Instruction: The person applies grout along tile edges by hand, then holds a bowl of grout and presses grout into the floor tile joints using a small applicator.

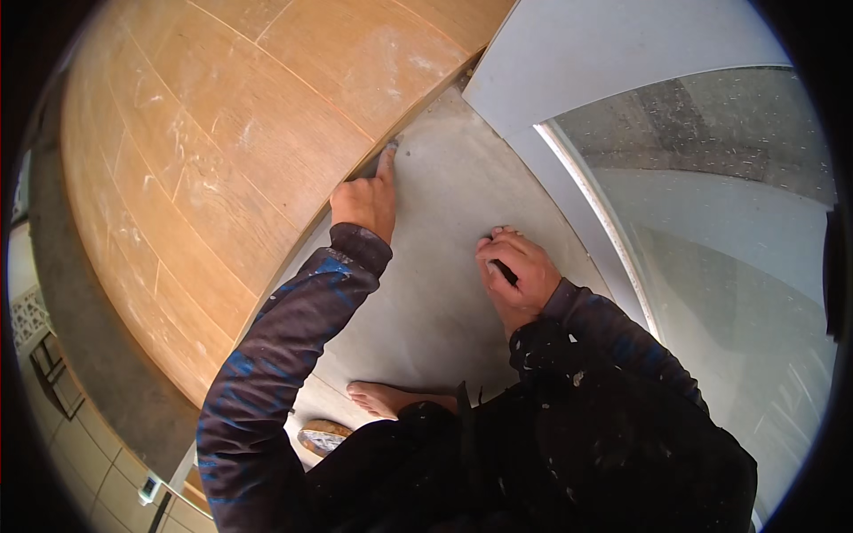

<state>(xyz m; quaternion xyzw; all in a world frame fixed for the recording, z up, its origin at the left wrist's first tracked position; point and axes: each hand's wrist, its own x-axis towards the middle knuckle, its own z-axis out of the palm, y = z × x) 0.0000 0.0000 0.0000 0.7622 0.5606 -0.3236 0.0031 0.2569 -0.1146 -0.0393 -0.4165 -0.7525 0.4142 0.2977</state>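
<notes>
My left hand (366, 202) reaches along the edge of a wood-look tiled surface (240, 142). Its index finger stretches forward and its tip touches the joint below that edge, where a small grey smear (393, 144) shows. The other fingers are folded, and I see no tool in them. To the right, my right hand (533, 271) rests over one bare foot, its fingers curled. A dark gap shows beneath them; whether they grip anything I cannot make out. Under both hands lies a smooth grey slab (435, 293).
A glass panel (711, 213) with a pale frame (586, 182) stands close on my right. My other bare foot (382, 400) is on the slab, near a round brownish object (322, 435). Lower tiled floor (84, 444) and a dark stool (55, 377) show at far left.
</notes>
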